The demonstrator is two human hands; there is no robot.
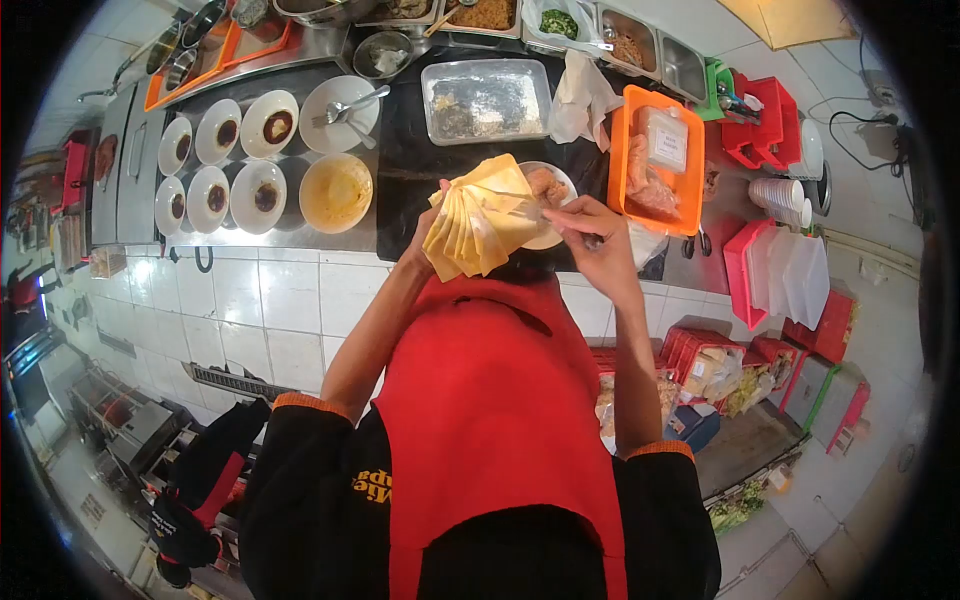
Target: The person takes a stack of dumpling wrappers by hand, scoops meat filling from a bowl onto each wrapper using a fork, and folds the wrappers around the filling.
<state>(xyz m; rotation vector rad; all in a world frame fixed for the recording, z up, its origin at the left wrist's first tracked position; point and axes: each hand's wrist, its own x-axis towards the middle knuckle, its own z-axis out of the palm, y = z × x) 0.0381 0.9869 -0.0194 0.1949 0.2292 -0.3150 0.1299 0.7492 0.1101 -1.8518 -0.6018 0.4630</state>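
Observation:
My left hand is closed around a fanned stack of yellow square dough wrappers, held above the dark worktop. The wrappers hide most of its fingers. My right hand pinches a slim metal utensil whose kind I cannot make out. Its tip is close to the right edge of the wrappers. Just beyond the hands stands a white bowl with pinkish minced filling in it, partly covered by the wrappers. A shallow clear tray with pale residue lies beyond them.
Several white bowls with dark sauce line the left, beside a yellow-stained bowl and a bowl with spoons. An orange tray with raw meat stands right, near a crumpled plastic bag. A co-worker is at lower left.

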